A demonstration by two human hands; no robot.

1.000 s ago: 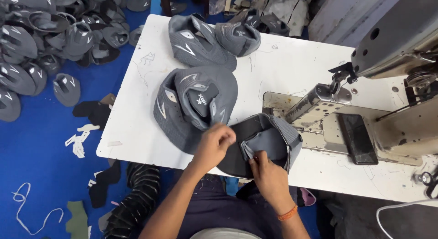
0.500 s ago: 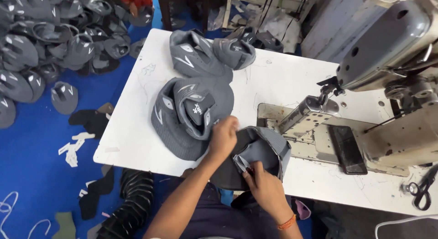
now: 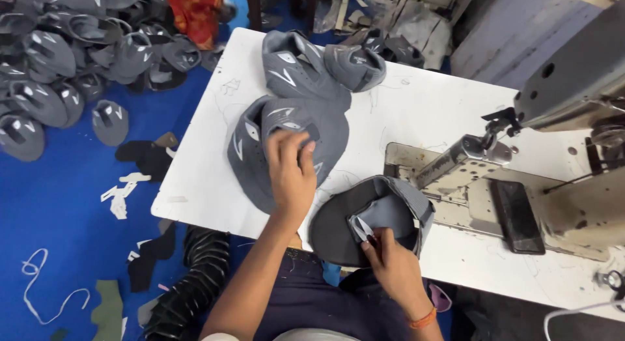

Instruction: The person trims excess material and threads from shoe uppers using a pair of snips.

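On the white counter (image 3: 416, 113), the grey shoe-upper stack (image 3: 260, 158) lies under the left hand (image 3: 291, 168), fingers together, pressing flat. Near it, the right hand (image 3: 390, 266) pinches the dark upper (image 3: 364, 217). Half a second ago, the left hand held that upper too.

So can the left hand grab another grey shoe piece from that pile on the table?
Probably yes. The left hand already rests on top of the stack of grey shoe uppers on the white table, and nothing lies over it. The right hand is busy with a separate upper.
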